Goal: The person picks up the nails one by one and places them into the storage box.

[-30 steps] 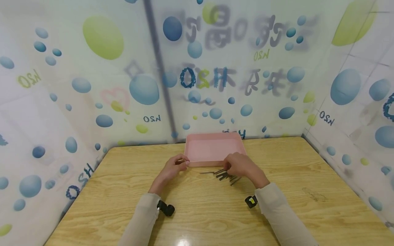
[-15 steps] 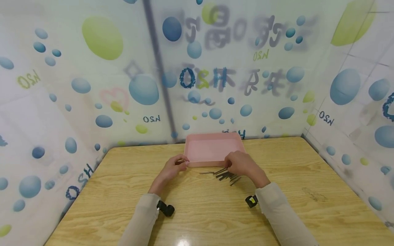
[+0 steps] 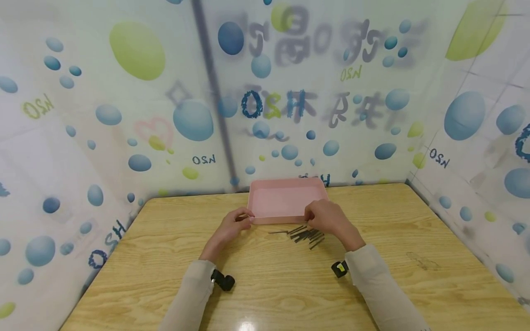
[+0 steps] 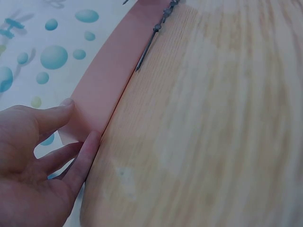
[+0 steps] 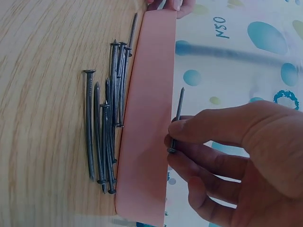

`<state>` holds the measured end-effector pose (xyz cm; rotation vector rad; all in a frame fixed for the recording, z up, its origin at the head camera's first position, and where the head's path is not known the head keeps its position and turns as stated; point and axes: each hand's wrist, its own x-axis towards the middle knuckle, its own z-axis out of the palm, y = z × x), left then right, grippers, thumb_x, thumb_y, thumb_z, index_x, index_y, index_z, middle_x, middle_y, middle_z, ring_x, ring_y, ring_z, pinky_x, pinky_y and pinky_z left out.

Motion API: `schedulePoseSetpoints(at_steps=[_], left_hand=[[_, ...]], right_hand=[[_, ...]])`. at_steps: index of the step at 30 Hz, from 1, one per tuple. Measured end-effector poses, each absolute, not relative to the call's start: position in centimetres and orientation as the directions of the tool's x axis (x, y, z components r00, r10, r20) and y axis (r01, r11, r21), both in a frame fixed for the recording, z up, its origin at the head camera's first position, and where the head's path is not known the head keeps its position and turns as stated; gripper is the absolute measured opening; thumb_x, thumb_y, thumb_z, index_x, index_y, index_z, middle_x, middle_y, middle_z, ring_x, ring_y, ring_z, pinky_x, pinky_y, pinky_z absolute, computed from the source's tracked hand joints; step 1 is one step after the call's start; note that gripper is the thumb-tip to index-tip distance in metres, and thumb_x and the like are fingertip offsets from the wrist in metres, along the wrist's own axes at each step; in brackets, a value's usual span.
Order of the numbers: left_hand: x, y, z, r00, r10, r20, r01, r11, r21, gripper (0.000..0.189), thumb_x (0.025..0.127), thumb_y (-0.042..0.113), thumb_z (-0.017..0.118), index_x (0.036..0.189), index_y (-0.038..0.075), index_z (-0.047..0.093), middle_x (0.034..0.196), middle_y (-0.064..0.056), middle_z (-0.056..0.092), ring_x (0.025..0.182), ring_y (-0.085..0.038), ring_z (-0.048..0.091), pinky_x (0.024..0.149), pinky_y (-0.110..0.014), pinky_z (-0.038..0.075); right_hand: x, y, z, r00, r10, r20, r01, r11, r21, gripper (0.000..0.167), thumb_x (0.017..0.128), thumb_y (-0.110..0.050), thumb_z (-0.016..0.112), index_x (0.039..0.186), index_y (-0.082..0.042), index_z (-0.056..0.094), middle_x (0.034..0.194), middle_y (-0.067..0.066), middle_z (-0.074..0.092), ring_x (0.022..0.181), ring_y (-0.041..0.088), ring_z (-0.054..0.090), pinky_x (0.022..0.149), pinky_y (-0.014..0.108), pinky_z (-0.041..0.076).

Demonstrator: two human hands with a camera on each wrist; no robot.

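A shallow pink tray (image 3: 275,220) stands at the back of the wooden table. My left hand (image 3: 229,226) holds its front left corner, thumb on the rim and fingers against the outer wall in the left wrist view. My right hand (image 3: 329,219) is at the tray's front wall toward the right. In the right wrist view, its thumb and forefinger pinch a single steel nail (image 5: 179,105) near the head, the point sticking out past the thumb. Several loose nails (image 5: 113,85) lie in a heap on the table along the tray's front wall.
Patterned cloth walls (image 3: 265,151) rise behind the table (image 3: 265,285) and at both sides. A black wrist camera (image 3: 223,280) sits on the left cuff, another wrist camera (image 3: 339,269) on the right. The tray's bare floor (image 3: 281,202) shows in the head view.
My right hand has risen from the nail heap and moved slightly back and right to the tray's front rim, uncovering more of the heap. My left hand has stayed at the corner.
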<state>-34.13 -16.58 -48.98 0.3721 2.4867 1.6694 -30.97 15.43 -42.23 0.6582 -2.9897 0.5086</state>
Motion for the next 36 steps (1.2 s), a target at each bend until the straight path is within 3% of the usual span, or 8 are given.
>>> schedulePoseSetpoints(at_steps=[19, 36], left_hand=[[-34.1, -16.7, -48.9, -0.959, 0.280, 0.047, 0.150, 0.359, 0.921, 0.019, 0.104, 0.016, 0.062, 0.117, 0.002, 0.065, 0.118, -0.020, 0.066, 0.111, -0.033, 0.070, 0.098, -0.046, 0.058], [-34.1, -16.5, -48.8, -0.964, 0.264, 0.030, 0.130, 0.369, 0.920, 0.016, 0.104, 0.015, 0.062, 0.115, 0.004, 0.066, 0.115, -0.015, 0.067, 0.105, -0.026, 0.070, 0.093, -0.038, 0.058]], right_hand=[[-31.6, 15.9, -42.7, -0.936, -0.310, 0.169, -0.348, 0.893, -0.287, 0.009, 0.092, -0.020, 0.078, 0.088, -0.011, 0.078, 0.080, -0.001, 0.072, 0.069, 0.013, 0.059, 0.065, 0.036, 0.053], [-32.0, 16.5, -43.0, -0.948, -0.239, 0.211, -0.289, 0.922, -0.257, 0.008, 0.093, -0.013, 0.072, 0.092, -0.009, 0.079, 0.085, 0.004, 0.074, 0.073, 0.018, 0.062, 0.070, 0.040, 0.057]])
